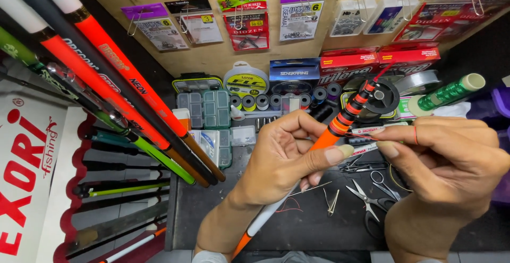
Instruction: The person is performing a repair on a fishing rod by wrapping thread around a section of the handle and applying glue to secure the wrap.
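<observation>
My left hand grips an orange fishing rod at center, thumb pressed along it. At 3 o'clock, my right hand pinches red thread at the rod's black-banded tip. 2 scissors lie on the dark workbench at 5 o'clock.

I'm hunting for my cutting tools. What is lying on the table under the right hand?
Under the right hand, small silver scissors lie on the dark table, with tweezers beside them. The hand and wrist cover whatever lies farther right.
</observation>
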